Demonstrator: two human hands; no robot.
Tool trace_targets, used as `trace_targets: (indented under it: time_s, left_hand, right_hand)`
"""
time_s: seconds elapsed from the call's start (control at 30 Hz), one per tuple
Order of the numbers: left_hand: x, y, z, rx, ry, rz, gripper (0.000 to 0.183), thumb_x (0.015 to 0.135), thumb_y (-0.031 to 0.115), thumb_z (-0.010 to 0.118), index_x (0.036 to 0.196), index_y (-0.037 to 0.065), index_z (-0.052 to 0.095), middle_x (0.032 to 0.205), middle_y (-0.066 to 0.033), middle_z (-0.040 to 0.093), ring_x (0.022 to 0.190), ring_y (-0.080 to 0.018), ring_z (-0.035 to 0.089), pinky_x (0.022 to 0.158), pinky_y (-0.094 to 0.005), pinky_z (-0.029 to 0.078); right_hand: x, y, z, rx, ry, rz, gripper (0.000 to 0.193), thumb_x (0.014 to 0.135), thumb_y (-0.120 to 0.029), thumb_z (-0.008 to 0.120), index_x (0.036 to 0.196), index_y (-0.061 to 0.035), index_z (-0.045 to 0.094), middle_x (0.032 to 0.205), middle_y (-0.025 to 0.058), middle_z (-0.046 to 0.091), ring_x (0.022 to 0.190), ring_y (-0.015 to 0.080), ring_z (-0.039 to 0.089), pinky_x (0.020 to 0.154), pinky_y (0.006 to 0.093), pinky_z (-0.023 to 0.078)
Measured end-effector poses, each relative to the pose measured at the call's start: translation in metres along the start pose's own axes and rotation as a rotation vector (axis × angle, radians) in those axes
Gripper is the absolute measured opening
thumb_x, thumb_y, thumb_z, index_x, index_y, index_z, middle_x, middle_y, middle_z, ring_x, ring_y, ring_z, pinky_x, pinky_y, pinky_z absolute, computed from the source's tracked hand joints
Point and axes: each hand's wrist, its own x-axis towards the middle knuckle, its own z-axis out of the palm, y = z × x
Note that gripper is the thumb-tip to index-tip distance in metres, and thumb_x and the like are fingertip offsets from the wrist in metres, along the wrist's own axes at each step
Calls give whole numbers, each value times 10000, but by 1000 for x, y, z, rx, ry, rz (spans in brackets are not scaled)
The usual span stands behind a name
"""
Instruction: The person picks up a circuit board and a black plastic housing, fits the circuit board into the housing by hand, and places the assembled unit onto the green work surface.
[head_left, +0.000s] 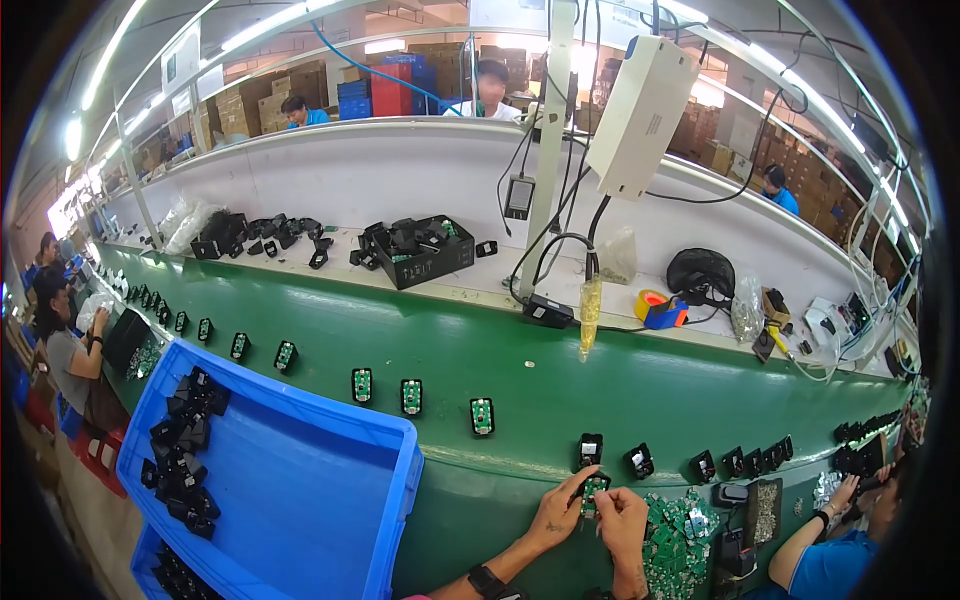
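Both my hands meet at the near edge of the green work surface, around a small black plastic housing with a green circuit board [594,489] in it. My left hand [562,507] grips the housing from the left, thumb along its upper edge. The closed fingers of my right hand [622,518] press at the board's lower right; whether they pinch anything else is hidden. Just beyond stands a black housing [590,449] with a pale label inside. Beside my right hand lies a heap of loose green circuit boards [675,545].
A large blue bin [400,480], with black housings inside, stands left. Board-filled housings [482,416] line the green surface leftward; more black housings [703,466] stand right. A black crate [432,262] of parts sits on the back shelf. A co-worker's arm [805,545] is at right.
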Motion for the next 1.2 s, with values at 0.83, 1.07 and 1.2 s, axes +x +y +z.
trace_targets:
  time_s: [0.83,1.07,1.2]
  left_hand:
    - [11,-36,-10,-221,-48,-187,311,997,144,488,1298,65,469,880,-58,641,634,-108,619,468,-226,471]
    - [10,-7,-5,-211,-2,-246,277,982,110,490,1256,76,521,754,-88,640,521,-136,602,495,-294,481]
    - [9,-11,-2,-193,75,-214,277,976,110,502,1249,73,527,796,-128,657,600,-167,629,571,-316,502]
  right_hand:
    - [18,-4,20,-265,-46,-291,396,939,-176,553,1310,-41,529,703,191,646,637,312,667,606,409,515]
    - [14,3,24,-286,-83,-231,385,967,-179,502,1341,-87,497,783,215,641,702,369,655,628,430,501]
    - [19,10,32,-155,-41,-262,319,964,-130,505,1274,-68,538,848,141,655,695,230,645,635,352,509]
